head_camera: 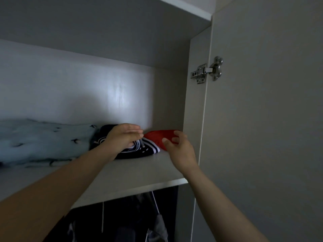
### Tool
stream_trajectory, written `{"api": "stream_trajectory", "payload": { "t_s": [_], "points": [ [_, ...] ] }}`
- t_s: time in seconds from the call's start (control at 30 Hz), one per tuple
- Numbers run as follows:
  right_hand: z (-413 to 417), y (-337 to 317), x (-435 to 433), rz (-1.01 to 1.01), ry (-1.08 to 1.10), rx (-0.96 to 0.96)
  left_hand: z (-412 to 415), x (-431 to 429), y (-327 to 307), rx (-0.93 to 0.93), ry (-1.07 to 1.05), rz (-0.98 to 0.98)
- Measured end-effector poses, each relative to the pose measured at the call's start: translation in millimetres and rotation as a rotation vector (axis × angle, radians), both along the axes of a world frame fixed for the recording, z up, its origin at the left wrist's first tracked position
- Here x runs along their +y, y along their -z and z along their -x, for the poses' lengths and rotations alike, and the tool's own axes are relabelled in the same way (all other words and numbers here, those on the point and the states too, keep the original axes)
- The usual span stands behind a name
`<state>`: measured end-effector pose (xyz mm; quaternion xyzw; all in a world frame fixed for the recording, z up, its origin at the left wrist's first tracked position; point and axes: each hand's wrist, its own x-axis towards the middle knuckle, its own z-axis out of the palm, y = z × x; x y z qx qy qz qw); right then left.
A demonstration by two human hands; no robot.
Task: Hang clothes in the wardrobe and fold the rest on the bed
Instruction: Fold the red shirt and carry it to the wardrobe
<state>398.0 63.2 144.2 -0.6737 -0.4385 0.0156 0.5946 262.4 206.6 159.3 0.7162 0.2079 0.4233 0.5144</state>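
A folded dark navy garment with white stripes [139,151] lies on the wardrobe's upper shelf [132,173]. My left hand [122,137] hovers flat over it, fingers straight and together, perhaps touching its top. To its right lies a folded red garment [157,136] against the wardrobe's side wall. My right hand [178,147] is in front of the red garment with fingers loosely spread and curved, holding nothing; whether the fingertips touch the cloth is unclear.
A light blue blanket with small dark bird shapes [40,144] fills the left of the shelf. Below the shelf hang dark clothes [139,219]. The open wardrobe door [262,119] with its metal hinge [207,70] stands at right.
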Motion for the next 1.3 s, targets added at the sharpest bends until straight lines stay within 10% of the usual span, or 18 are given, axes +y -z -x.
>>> {"api": "stream_trajectory", "payload": {
  "t_s": [0.6, 1.3],
  "points": [
    [129.8, 40.4, -234.8, -0.037, -0.033, -0.011, 153.5, -239.0, 47.1, 0.006, -0.016, 0.103],
    [33.2, 50.1, -452.2, -0.189, 0.189, -0.051, 77.7, -454.4, 51.9, 0.043, 0.027, 0.123]
  ]
}}
